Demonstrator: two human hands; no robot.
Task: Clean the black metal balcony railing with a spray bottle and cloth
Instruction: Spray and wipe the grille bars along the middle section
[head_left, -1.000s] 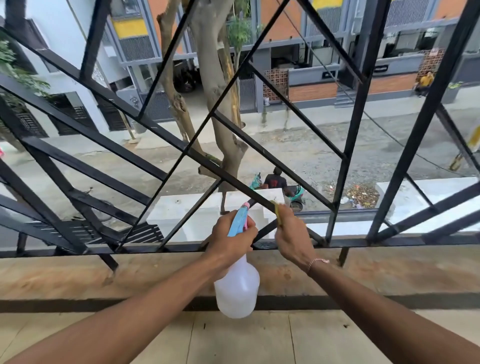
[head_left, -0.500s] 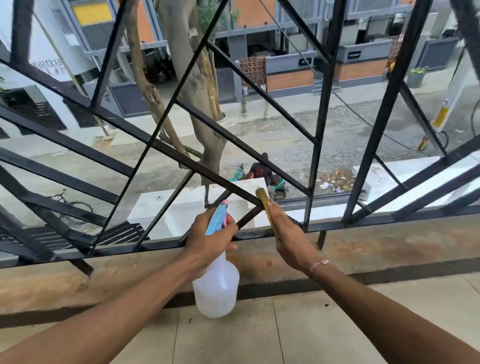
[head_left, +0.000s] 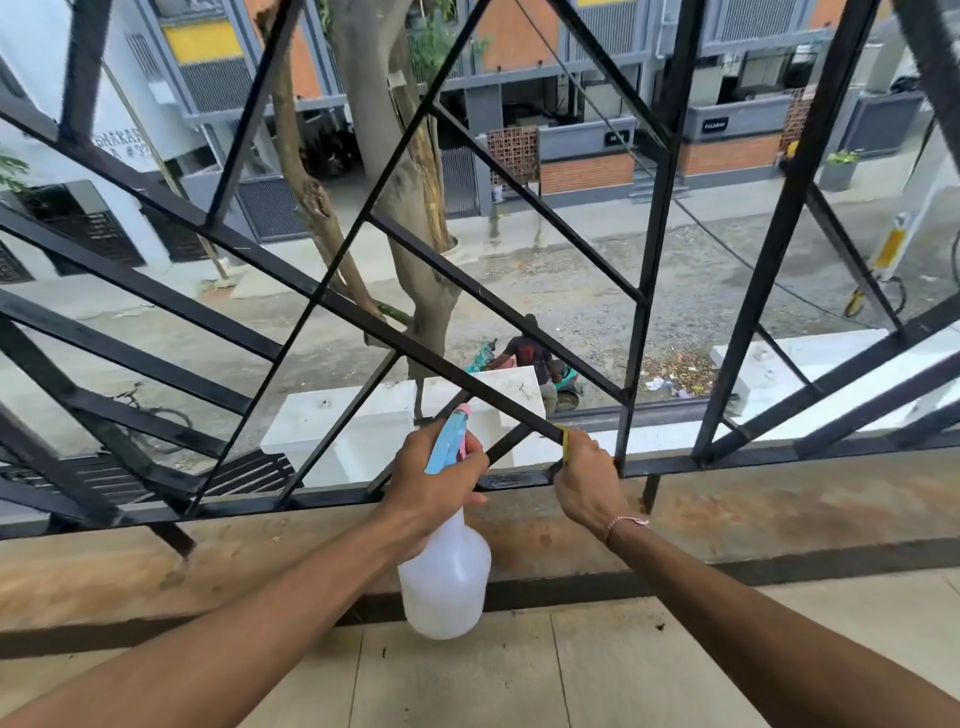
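Yellow cloth (head_left: 565, 441) pinched in right hand (head_left: 589, 483) grip at the diagonal bar's foot on black railing (head_left: 519, 480) | step: wiping | left hand (head_left: 436, 486) grip holds spray bottle (head_left: 447, 582) | next, likely: wipe along the wet bottom rail.

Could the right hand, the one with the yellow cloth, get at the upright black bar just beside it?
Probably yes: the right hand grips the cloth on the railing's diagonal, and the upright bar stands just right with nothing between.
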